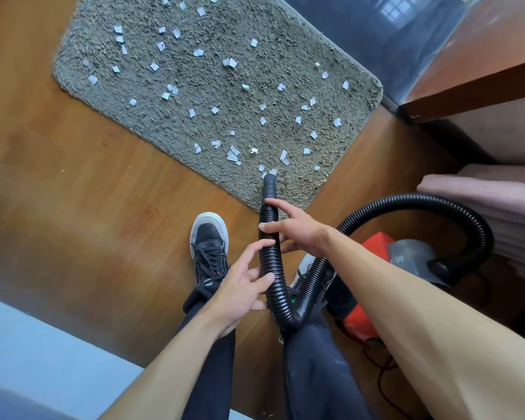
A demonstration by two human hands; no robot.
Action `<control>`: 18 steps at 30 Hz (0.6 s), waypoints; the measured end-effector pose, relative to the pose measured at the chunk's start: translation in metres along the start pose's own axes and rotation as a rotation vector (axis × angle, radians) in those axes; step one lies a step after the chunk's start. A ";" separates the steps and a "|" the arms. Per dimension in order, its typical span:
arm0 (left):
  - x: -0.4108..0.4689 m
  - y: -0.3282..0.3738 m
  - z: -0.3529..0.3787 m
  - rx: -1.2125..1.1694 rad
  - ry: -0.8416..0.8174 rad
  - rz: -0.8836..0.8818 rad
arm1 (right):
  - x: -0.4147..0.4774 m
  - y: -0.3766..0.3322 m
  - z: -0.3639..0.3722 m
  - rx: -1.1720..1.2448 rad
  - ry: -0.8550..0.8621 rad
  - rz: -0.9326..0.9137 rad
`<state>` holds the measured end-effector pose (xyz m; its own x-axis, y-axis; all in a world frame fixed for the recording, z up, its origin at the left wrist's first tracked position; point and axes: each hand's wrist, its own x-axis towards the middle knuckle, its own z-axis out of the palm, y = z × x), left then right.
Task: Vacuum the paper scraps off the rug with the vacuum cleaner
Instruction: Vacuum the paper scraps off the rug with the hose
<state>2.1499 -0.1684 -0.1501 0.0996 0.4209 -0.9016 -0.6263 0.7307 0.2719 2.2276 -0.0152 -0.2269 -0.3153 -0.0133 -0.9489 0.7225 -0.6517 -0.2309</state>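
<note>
Bare forearms; dark navy trousers (312,368); black laced sneaker (208,242), grey toe, white sole.

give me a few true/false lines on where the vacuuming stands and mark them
1. The open end of the hose is over the near edge of the rug. True.
2. The rug is free of paper. False: many paper scraps lie all across it.
3. The left hand and the right hand both grip the hose. True.
4. The vacuum cleaner stands on the rug. False: the vacuum cleaner stands on the wooden floor, at the person's right.
</note>
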 end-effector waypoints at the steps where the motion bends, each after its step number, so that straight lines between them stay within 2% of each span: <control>1: 0.000 0.001 -0.004 -0.015 -0.009 -0.005 | 0.002 -0.001 0.002 -0.009 -0.003 0.000; 18: 0.011 0.014 -0.023 -0.078 -0.034 -0.041 | 0.023 -0.017 0.020 -0.049 0.031 0.000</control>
<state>2.1241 -0.1658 -0.1642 0.1514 0.4107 -0.8991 -0.6795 0.7038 0.2071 2.1955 -0.0189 -0.2409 -0.2969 0.0109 -0.9549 0.7519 -0.6137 -0.2408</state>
